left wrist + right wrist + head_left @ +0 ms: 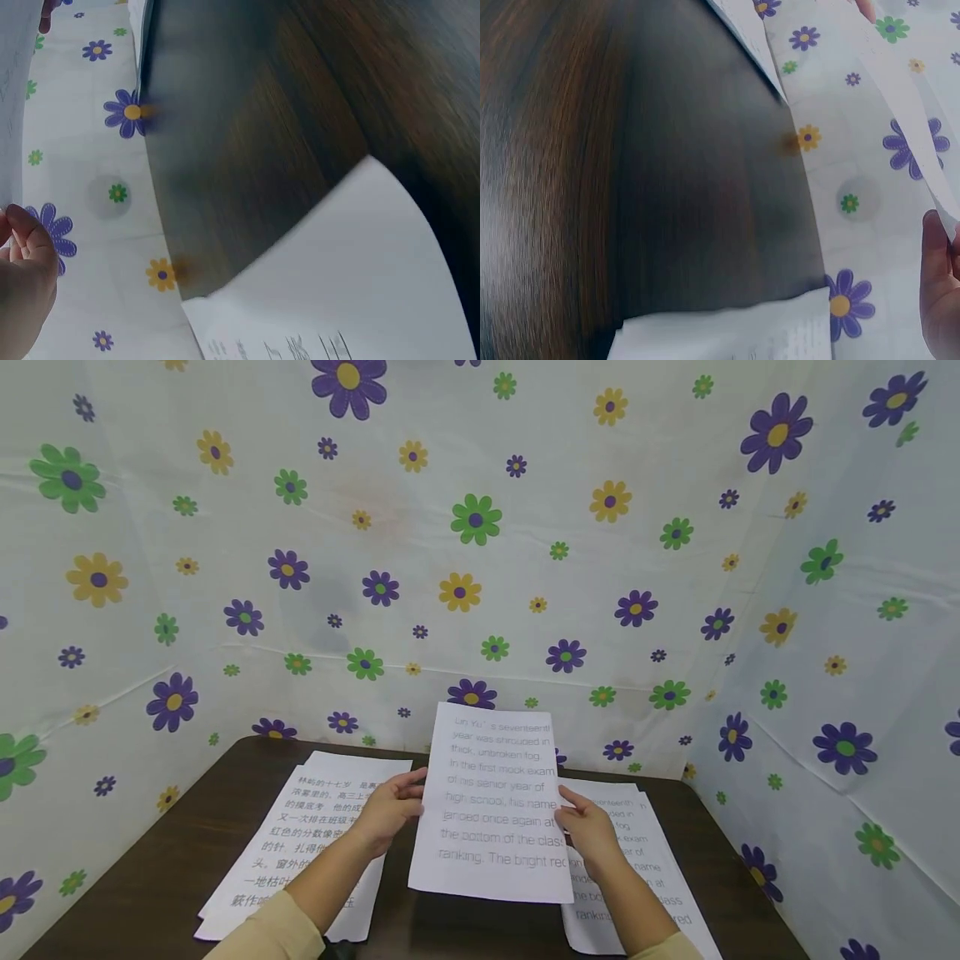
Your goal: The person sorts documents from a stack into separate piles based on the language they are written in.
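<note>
A sheet of paper (491, 810) printed with large English text is held upright above the middle of the table, facing me. My left hand (388, 810) pinches its left edge between thumb and fingers. At the opposite edge, my right hand (588, 831) pinches it the same way. In the left wrist view, the left hand (28, 277) shows at the far left with the sheet's edge. The right wrist view has the right hand (941, 292) at its right border, with the sheet (904, 105) seen nearly edge-on.
To the left lies a stack of papers (277, 852) with Chinese text, partly under my left forearm. A stack with English text (652, 877) lies on the right, partly covered by my right arm. The dark wooden table (465, 935) meets a flower-patterned cloth (420, 543) behind and at both sides.
</note>
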### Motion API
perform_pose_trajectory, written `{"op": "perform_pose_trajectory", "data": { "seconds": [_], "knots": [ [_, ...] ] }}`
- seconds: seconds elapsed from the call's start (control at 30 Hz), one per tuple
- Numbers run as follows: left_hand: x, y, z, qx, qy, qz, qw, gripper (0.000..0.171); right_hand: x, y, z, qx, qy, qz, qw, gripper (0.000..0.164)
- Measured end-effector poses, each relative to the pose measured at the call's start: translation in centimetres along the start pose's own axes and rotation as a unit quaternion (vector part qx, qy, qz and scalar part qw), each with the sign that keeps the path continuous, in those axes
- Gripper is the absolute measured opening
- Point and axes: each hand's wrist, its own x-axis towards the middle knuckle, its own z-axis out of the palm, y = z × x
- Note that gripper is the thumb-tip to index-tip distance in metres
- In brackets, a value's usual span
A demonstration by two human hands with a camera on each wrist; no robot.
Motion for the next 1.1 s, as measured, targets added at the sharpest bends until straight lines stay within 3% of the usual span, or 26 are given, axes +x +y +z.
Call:
{"op": "perform_pose_trajectory", "data": {
  "seconds": [0.77,1.1],
  "knots": [
    [1.1,-0.6,5.8,-0.022,-0.05,0.014,0.9984,0.064,0.0,2.1,-5.6,-0.039,0.011,0.018,0.999,0.052],
    [1.5,-1.0,8.7,-0.027,-0.063,0.029,0.9972,0.063,-0.2,2.8,-8.1,-0.053,0.025,0.048,0.997,0.053]
  ]
}}
